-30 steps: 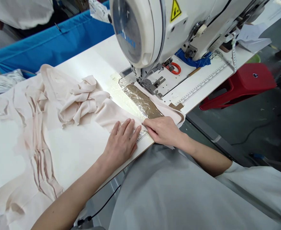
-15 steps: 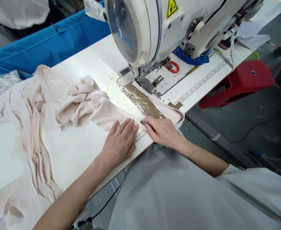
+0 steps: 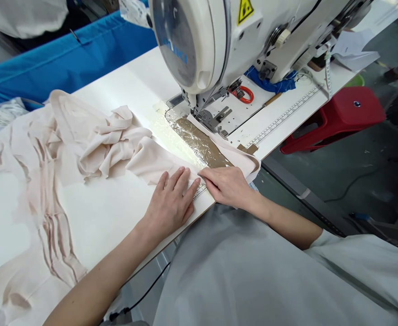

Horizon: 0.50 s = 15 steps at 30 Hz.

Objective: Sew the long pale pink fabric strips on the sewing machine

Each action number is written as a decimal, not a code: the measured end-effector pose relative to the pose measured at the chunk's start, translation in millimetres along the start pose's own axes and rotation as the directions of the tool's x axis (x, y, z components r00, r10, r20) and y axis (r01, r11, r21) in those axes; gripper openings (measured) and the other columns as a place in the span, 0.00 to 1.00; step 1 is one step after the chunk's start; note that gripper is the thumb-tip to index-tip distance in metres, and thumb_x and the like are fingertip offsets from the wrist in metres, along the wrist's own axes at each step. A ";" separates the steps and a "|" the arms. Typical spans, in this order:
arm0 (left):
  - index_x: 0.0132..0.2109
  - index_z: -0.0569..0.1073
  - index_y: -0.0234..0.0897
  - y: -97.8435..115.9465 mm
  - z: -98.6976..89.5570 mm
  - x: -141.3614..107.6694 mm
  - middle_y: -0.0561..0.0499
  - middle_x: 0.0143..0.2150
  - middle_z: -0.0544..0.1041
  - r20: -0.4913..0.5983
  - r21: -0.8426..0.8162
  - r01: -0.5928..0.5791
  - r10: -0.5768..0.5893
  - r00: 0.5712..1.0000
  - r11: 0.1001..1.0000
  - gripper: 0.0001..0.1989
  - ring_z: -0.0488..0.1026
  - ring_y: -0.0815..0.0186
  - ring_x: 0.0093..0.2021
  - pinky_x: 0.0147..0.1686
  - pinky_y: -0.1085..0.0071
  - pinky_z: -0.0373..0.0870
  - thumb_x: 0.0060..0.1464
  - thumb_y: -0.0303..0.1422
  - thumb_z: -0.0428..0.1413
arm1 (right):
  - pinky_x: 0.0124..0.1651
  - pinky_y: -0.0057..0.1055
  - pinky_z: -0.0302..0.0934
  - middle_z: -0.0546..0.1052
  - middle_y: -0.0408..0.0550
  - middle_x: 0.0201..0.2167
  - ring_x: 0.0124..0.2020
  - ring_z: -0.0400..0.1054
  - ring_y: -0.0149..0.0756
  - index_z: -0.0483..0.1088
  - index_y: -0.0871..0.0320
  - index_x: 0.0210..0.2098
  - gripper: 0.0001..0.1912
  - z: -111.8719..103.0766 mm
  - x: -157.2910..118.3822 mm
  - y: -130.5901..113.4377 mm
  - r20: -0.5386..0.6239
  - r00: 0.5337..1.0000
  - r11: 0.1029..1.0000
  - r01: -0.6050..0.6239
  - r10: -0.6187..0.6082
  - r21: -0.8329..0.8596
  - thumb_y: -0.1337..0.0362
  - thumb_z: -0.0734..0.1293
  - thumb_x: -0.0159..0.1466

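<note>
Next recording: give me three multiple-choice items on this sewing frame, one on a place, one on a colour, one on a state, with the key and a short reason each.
1. Where does the left hand lie?
A. flat on the pale pink fabric at the table edge
B. on the machine's handwheel
C. on the stool

2. What colour is the plastic stool beside the table?
A. green
B. red
C. yellow

3. How is the fabric to the left of the sewing machine?
A. folded in a neat stack
B. rolled on a tube
C. bunched in loose folds

Key: 1 A, the palm and fingers lie spread on the cloth near the printed ruler; 2 B, the seat and legs show red; 3 C, the cloth is piled in crumpled folds, with the right hand on its edge nearer the needle.
</note>
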State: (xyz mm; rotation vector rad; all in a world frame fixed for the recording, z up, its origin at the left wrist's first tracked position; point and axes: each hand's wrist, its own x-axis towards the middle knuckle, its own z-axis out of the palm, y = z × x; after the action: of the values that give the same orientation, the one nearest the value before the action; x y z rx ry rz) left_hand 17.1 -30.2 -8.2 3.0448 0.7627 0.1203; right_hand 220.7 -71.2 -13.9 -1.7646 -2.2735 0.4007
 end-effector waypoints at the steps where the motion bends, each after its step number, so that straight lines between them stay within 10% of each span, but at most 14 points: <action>1: 0.61 0.67 0.34 0.5 -0.6 0.3 0.33 0.63 0.67 0.006 0.004 0.001 -0.001 1.000 1.000 0.23 0.62 0.47 0.65 0.58 0.48 0.62 0.59 0.31 0.51 | 0.27 0.29 0.43 0.77 0.46 0.27 0.29 0.68 0.33 0.70 0.58 0.37 0.13 -2.7 -3.2 1.7 0.011 1.000 1.000 0.012 -0.012 -0.008 0.68 0.54 0.67; 15: 0.60 0.68 0.30 -9.0 1.7 4.5 0.38 0.61 0.70 -0.075 0.015 0.009 -0.008 0.997 1.000 0.21 0.66 0.53 0.63 0.61 0.51 0.60 0.62 0.29 0.46 | 0.30 0.29 0.46 0.79 0.47 0.32 0.33 0.70 0.34 0.71 0.57 0.40 0.13 -7.3 1.7 6.8 0.011 0.999 0.999 0.032 -0.033 0.011 0.68 0.55 0.66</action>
State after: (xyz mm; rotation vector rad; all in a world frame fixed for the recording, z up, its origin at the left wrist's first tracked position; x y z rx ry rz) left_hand 16.9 -20.0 -9.8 3.0671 0.7842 0.2311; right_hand 228.9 -67.4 -9.5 -1.7224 -2.3003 0.4170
